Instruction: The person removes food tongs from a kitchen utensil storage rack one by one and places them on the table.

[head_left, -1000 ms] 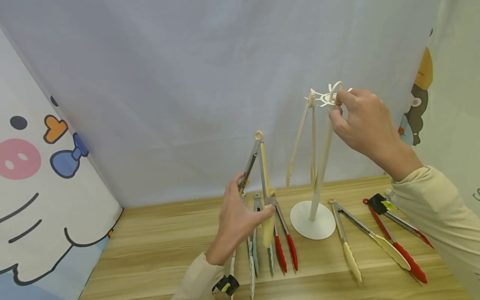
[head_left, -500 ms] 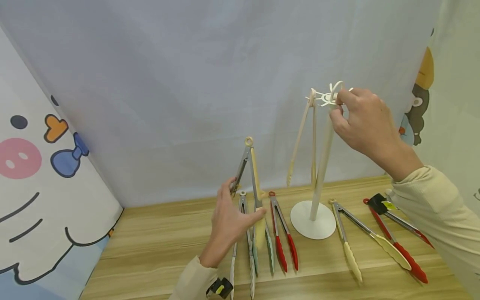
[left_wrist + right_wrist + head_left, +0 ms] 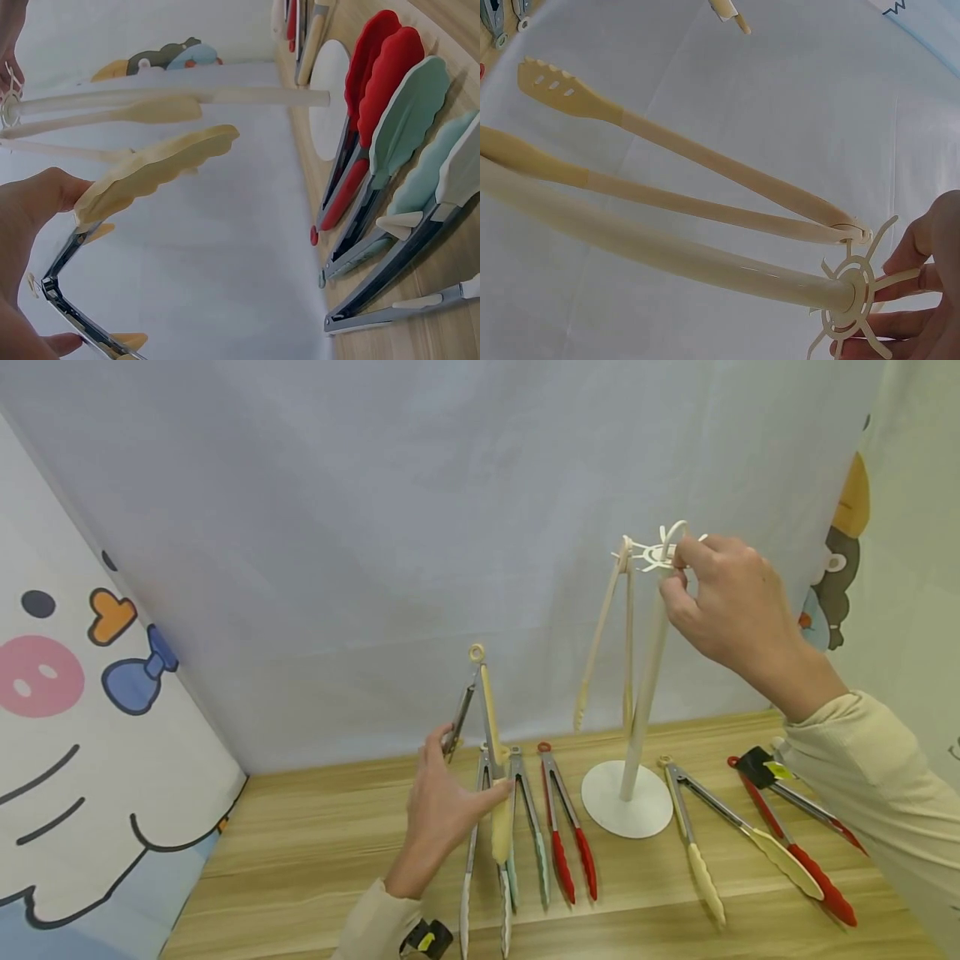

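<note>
My left hand (image 3: 444, 806) holds a pair of yellow-tipped tongs (image 3: 490, 706) upright, ring end up, thumb on one arm and fingers on the other. In the left wrist view, the scalloped yellow head (image 3: 154, 174) lies by the thumb and the arms are spread. My right hand (image 3: 738, 606) pinches the hooked top of a white stand (image 3: 647, 689). Up close in the right wrist view, its fingers are at the prongs of the hook ring (image 3: 861, 300). From one prong hangs a pair of beige tongs (image 3: 720, 161), beside the pole.
Red tongs (image 3: 557, 810), mint-green tongs (image 3: 538, 852) and white-tipped tongs (image 3: 465, 893) lie left of the stand's round base (image 3: 627, 810). To its right lie another yellow-tipped pair (image 3: 703, 881) and a red pair (image 3: 821, 885). A pale curtain (image 3: 375, 568) hangs behind.
My left hand has moved left and slightly down with the yellow-tipped tongs, away from the stand. The right hand stays at the top of the stand, and the hanging tongs keep their place.
</note>
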A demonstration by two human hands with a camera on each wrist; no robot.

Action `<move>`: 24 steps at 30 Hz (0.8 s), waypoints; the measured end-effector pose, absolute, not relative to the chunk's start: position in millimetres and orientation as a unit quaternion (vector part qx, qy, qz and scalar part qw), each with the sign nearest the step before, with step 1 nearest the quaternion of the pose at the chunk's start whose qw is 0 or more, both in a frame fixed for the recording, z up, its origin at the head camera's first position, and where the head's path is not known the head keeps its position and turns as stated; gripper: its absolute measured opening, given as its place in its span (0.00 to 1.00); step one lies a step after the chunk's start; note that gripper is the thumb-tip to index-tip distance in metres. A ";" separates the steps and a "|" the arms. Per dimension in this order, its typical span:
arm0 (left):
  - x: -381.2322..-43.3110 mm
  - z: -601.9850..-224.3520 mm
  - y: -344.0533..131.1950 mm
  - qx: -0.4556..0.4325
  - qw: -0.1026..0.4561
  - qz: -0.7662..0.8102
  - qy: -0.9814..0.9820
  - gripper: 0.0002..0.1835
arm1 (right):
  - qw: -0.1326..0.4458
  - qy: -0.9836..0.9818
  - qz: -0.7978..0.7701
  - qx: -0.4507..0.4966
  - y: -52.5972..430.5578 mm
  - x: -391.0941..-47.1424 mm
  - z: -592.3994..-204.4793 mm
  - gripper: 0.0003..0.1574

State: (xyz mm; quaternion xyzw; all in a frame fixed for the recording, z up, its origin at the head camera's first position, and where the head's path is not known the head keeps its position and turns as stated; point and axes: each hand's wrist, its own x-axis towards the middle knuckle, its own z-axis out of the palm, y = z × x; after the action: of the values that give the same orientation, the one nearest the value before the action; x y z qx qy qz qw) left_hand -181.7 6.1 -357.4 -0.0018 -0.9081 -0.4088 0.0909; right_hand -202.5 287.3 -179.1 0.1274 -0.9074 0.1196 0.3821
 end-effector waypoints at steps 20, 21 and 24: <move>-185.2 -374.2 -18.3 0.021 0.080 -0.398 -0.914 0.52 | 0.385 -0.907 0.115 0.128 286.8 -202.8 -178.8 0.06; -185.3 -375.1 -19.2 0.022 0.078 -0.398 -0.914 0.52 | 0.385 -0.907 0.115 0.127 287.0 -202.9 -178.8 0.06; -186.1 -377.8 -21.6 0.024 0.077 -0.397 -0.914 0.53 | 0.385 -0.907 0.115 0.126 287.7 -202.9 -179.0 0.06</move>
State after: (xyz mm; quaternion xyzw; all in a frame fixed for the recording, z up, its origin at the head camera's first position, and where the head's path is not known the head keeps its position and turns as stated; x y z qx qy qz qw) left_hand -186.1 -21.6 -377.8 0.0241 -0.9143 -0.3970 0.0766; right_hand -202.9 287.7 -179.0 0.1261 -0.9070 0.1149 0.3850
